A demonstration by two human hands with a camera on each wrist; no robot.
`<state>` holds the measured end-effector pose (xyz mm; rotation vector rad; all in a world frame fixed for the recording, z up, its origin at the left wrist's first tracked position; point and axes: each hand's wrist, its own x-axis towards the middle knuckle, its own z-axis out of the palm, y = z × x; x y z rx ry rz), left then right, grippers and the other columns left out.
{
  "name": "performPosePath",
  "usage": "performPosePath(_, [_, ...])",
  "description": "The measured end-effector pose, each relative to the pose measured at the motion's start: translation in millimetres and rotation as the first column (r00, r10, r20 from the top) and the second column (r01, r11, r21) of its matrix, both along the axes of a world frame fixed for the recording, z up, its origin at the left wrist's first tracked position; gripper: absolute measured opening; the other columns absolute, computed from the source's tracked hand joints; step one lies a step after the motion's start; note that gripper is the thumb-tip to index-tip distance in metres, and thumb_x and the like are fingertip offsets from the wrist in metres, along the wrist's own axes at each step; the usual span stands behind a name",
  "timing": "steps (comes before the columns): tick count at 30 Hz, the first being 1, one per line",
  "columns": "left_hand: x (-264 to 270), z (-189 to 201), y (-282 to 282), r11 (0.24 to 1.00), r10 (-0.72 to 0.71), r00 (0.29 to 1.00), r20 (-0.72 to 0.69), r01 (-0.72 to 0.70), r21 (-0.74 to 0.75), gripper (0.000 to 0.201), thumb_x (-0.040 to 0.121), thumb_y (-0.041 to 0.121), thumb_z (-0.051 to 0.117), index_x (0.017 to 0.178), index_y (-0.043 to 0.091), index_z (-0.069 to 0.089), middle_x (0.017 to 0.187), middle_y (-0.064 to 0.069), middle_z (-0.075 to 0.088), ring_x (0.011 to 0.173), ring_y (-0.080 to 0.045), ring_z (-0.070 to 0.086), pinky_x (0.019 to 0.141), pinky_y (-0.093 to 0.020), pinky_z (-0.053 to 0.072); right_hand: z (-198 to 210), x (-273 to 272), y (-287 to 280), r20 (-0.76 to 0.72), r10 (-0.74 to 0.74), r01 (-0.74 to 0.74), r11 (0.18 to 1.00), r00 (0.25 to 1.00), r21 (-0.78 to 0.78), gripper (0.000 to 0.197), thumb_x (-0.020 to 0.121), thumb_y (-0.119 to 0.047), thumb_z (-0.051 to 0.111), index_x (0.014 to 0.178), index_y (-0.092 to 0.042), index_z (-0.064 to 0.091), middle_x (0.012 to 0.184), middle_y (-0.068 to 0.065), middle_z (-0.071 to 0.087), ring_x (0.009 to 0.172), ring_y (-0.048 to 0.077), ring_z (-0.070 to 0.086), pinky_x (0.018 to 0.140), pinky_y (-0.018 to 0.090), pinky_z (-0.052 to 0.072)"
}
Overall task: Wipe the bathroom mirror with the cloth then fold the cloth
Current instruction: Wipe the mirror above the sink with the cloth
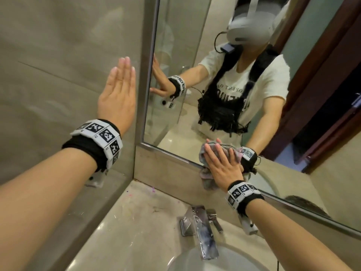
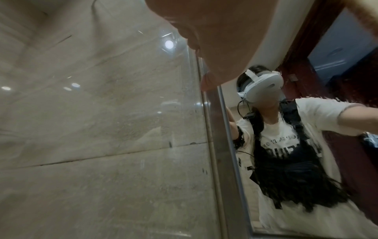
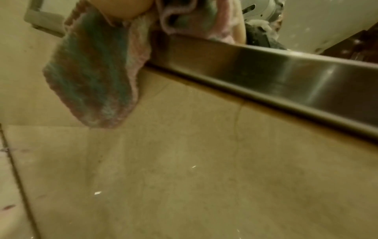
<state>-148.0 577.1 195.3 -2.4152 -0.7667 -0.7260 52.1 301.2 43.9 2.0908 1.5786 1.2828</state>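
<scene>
The right hand (image 1: 221,169), in the lower right of the head view, lies flat with its fingers (image 1: 212,153) straight and slightly spread, pressing the cloth (image 1: 207,179) against the bottom edge of the mirror (image 1: 195,55). The cloth, striped pink and blue-grey, is bunched under the palm; one end hangs down over the metal frame (image 3: 266,64) onto the tiled strip below it. The left hand (image 1: 119,94), at centre left, holds nothing: its fingers (image 1: 125,65) are straight and pressed together, laid flat on the tiled wall (image 1: 58,55) just beside the mirror's left edge. A tap (image 1: 203,227) stands on the bench (image 1: 136,222) at the bottom, above the sink (image 1: 187,259).
</scene>
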Motion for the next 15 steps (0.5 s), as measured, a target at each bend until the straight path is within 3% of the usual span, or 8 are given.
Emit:
performPosePath(3, [-1.0, 0.4, -1.1, 1.000, 0.009, 1.000, -0.003, -0.009, 0.017, 0.061, 0.090, 0.001, 0.018, 0.144, -0.009, -0.007, 0.154, -0.025, -0.007, 0.145, -0.034, -0.006, 0.113, -0.037, -0.018, 1.7, -5.9, 19.7, -0.038, 0.026, -0.028, 0.998, 0.999, -0.055, 0.077, 0.085, -0.041, 0.037, 0.150, -0.011, 0.008, 0.157, 0.004, -0.017, 0.145, 0.028, -0.016, 0.115, 0.047, -0.017])
performPosePath(5, [-1.6, 0.8, -2.2, 0.999, 0.023, 1.000, -0.017, -0.022, 0.032, 0.061, 0.089, 0.002, 0.016, 0.144, -0.009, -0.007, 0.154, -0.026, -0.006, 0.145, -0.034, -0.004, 0.115, -0.038, -0.011, 6.3, -7.7, 40.8, -0.101, 0.139, -0.150, 0.982, 0.985, -0.110, 0.073, 0.083, -0.047, 0.037, 0.144, -0.008, 0.026, 0.157, 0.004, -0.017, 0.145, 0.026, -0.017, 0.114, 0.045, -0.020])
performPosePath(6, [-2.1, 1.4, -2.8, 0.999, 0.023, 0.999, -0.023, -0.023, 0.034, 0.060, 0.088, 0.002, 0.014, 0.144, -0.009, -0.006, 0.154, -0.026, -0.005, 0.145, -0.034, -0.003, 0.115, -0.039, -0.009, 8.6, -8.5, 54.8, -0.140, 0.172, -0.191, 0.971, 0.975, -0.142, 0.073, 0.083, -0.047, 0.037, 0.143, -0.008, 0.026, 0.158, 0.004, -0.015, 0.145, 0.025, -0.017, 0.114, 0.044, -0.020])
performPosePath(9, [-2.3, 2.4, -2.8, 0.999, 0.023, 0.999, -0.032, -0.022, 0.037, 0.061, 0.087, 0.002, 0.010, 0.145, -0.009, -0.005, 0.154, -0.026, -0.004, 0.145, -0.034, -0.002, 0.113, -0.038, -0.010, 12.0, -27.9, 105.1, -0.342, 0.030, -0.116, 0.965, 0.939, -0.235, 0.071, 0.085, -0.032, 0.030, 0.151, -0.021, 0.007, 0.159, 0.003, 0.008, 0.147, 0.021, -0.005, 0.117, 0.038, -0.014])
performPosePath(12, [-2.5, 1.8, -2.5, 0.997, 0.030, 0.999, -0.038, -0.028, 0.069, 0.060, 0.087, 0.003, 0.009, 0.145, -0.008, -0.002, 0.155, -0.024, -0.001, 0.145, -0.033, 0.001, 0.115, -0.038, -0.006, 2.3, -46.3, 152.0, -0.526, -0.015, -0.135, 0.960, 0.850, -0.245, 0.061, 0.087, -0.024, 0.022, 0.148, -0.021, 0.027, 0.156, 0.005, 0.024, 0.146, 0.022, 0.008, 0.116, 0.031, -0.014])
performPosePath(13, [-2.1, 1.4, -2.6, 0.995, 0.036, 0.998, -0.042, -0.033, 0.092, 0.060, 0.087, 0.002, 0.008, 0.145, -0.008, -0.001, 0.155, -0.024, 0.001, 0.145, -0.032, 0.002, 0.115, -0.038, -0.004, 2.0, -50.1, 162.0, -0.513, -0.032, -0.129, 0.952, 0.858, -0.276, 0.059, 0.087, -0.023, 0.027, 0.146, -0.021, 0.033, 0.154, 0.005, 0.027, 0.145, 0.017, 0.010, 0.115, 0.029, -0.018])
performPosePath(15, [-1.8, -0.8, -1.8, 0.990, 0.059, 0.996, -0.060, -0.051, 0.131, 0.061, 0.085, -0.001, 0.002, 0.146, -0.008, 0.001, 0.155, -0.023, 0.003, 0.145, -0.032, 0.005, 0.116, -0.038, 0.000, 1.2, -51.3, 176.3, -0.364, -0.023, -0.117, 0.927, 0.931, -0.357, 0.063, 0.078, -0.027, 0.056, 0.140, -0.020, 0.044, 0.150, 0.004, 0.037, 0.141, 0.015, 0.013, 0.115, 0.031, -0.020])
